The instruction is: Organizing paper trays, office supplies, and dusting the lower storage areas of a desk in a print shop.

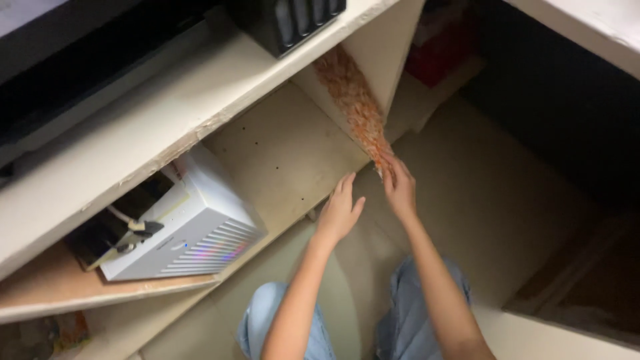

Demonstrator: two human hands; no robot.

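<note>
A long, narrow panel [352, 107] with a mottled orange-and-white face stands inside a cream cabinet. It leans on edge against the upright divider, running from high at the back of the compartment down to its front lip. The pattern is speckled, like small flowers or flecks, and its lower end tapers to a point at the shelf's front edge. There the right hand [400, 190] touches that lower tip with its fingers [389, 167]. The left hand [340, 213] hovers open just beside it, fingers spread, not touching the panel.
</note>
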